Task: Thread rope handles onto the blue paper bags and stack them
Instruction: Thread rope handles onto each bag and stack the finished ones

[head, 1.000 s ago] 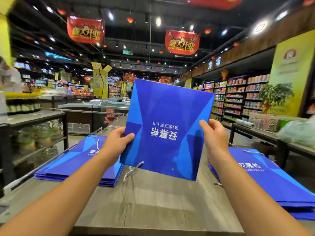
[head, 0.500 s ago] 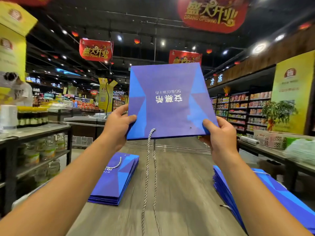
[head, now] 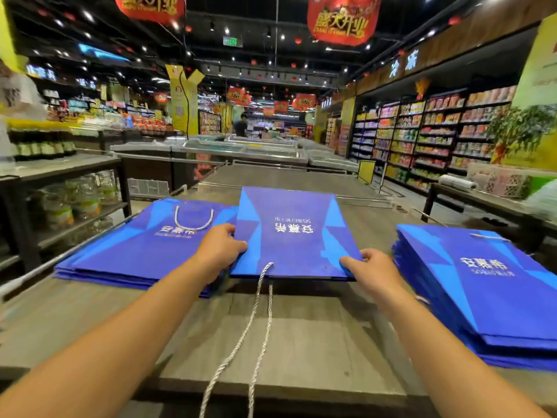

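I hold a flat blue paper bag (head: 294,233) nearly level just above the wooden table (head: 301,336). My left hand (head: 221,248) grips its left edge and my right hand (head: 372,271) grips its near right corner. A silver-white rope handle (head: 259,327) hangs from the bag's near edge and trails toward me over the table. To the left lies a stack of blue bags (head: 141,245) with a rope handle on top. To the right lies a second, thicker stack of blue bags (head: 482,285).
A dark shelf (head: 60,176) with jars and bottles stands at the left. A side table (head: 482,200) with baskets is at the right. Freezer chests (head: 241,152) stand beyond the table's far end, with store shelving behind.
The bag has come down from an upright, raised position to nearly flat just above the table, between the two stacks. Both hands keep their grip on its edges.
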Demonstrator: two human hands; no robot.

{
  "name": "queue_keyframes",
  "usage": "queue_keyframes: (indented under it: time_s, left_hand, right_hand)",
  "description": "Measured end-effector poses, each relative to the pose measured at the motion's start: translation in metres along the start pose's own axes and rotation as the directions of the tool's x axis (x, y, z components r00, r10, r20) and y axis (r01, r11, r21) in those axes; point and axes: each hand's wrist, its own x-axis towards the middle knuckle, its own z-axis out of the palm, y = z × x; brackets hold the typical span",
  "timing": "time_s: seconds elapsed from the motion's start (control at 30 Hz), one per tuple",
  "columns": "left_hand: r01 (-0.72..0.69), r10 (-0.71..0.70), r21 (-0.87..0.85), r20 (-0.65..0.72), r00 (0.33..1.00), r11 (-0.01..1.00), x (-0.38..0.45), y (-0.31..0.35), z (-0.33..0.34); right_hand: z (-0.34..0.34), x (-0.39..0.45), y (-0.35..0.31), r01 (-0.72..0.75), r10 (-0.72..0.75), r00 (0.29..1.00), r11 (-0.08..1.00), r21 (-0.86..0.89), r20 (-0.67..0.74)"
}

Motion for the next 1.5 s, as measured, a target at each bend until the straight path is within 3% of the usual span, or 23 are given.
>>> queue_keyframes:
  time_s: [0.07,0.17,0.33,0.4,0.47,0.6,0.7,0.73,0.83,0.9,0.93,1.0,1.07,1.17,1.3,1.5]
  left_hand:
    - [-0.015,0.004,0.268,0.045,0.999,0.963,0.005,-0.012,0.007]
    - [-0.088,0.020,0.631,0.114,0.993,0.770,0.015,-0.022,0.016]
    - [-0.208,0.131,0.777,0.162,0.978,0.595,0.014,-0.023,0.025]
    - [-0.282,0.219,0.742,0.185,0.958,0.609,0.013,-0.021,0.024]
    - [-0.370,0.290,0.664,0.234,0.928,0.649,0.013,-0.018,0.018]
    - [-0.463,0.329,0.605,0.326,0.886,0.647,0.015,-0.020,0.003]
    - [-0.470,0.328,0.584,0.338,0.882,0.661,0.017,-0.032,-0.002]
    - [-0.464,0.313,0.562,0.349,0.884,0.685,0.017,-0.035,-0.003]
    - [-0.441,0.299,0.491,0.342,0.891,0.751,0.021,-0.038,-0.005]
    - [-0.411,0.304,0.451,0.292,0.907,0.793,0.024,-0.037,-0.007]
    - [-0.396,0.308,0.421,0.263,0.914,0.816,0.026,-0.036,-0.008]
    - [-0.395,0.346,0.338,0.198,0.917,0.854,0.028,-0.035,-0.009]
    - [-0.415,0.378,0.288,0.174,0.909,0.863,0.026,-0.031,-0.009]
    - [-0.400,0.339,0.216,0.272,0.901,0.890,0.014,-0.026,-0.007]
    - [-0.399,0.277,0.269,0.396,0.876,0.877,0.005,-0.023,0.002]
    - [-0.415,0.259,0.348,0.415,0.872,0.841,0.003,-0.023,0.011]
  right_hand:
    - [0.007,0.004,0.011,0.029,-0.027,1.000,0.958,-0.285,0.013]
    - [0.013,0.010,0.023,0.089,-0.076,0.996,0.868,-0.489,0.047]
    - [0.013,0.009,0.021,0.181,-0.172,0.982,0.742,-0.646,0.077]
    - [0.018,0.009,0.011,0.336,-0.312,0.940,0.784,-0.521,0.136]
    - [0.027,0.004,-0.001,0.512,-0.470,0.858,0.813,-0.278,0.205]
    - [0.050,-0.023,-0.033,0.713,-0.654,0.606,0.699,0.057,0.452]
    - [0.076,-0.034,-0.044,0.843,-0.704,0.351,0.525,0.120,0.618]
    - [0.084,-0.033,-0.045,0.870,-0.689,0.296,0.481,0.111,0.661]
    - [0.094,-0.025,-0.049,0.895,-0.672,0.252,0.436,0.096,0.696]
    - [0.096,-0.018,-0.052,0.874,-0.701,0.276,0.467,0.131,0.658]
    - [0.096,-0.016,-0.054,0.838,-0.716,0.330,0.523,0.159,0.615]
    - [0.095,-0.012,-0.056,0.696,-0.691,0.515,0.682,0.224,0.507]
    - [0.096,-0.006,-0.055,0.564,-0.637,0.675,0.771,0.294,0.372]
    - [0.098,0.006,-0.050,0.470,-0.541,0.824,0.817,0.334,0.165]
    - [0.098,0.018,-0.040,0.406,-0.433,0.901,0.861,0.305,0.024]
    - [0.092,0.023,-0.038,0.323,-0.349,0.937,0.872,0.367,0.004]
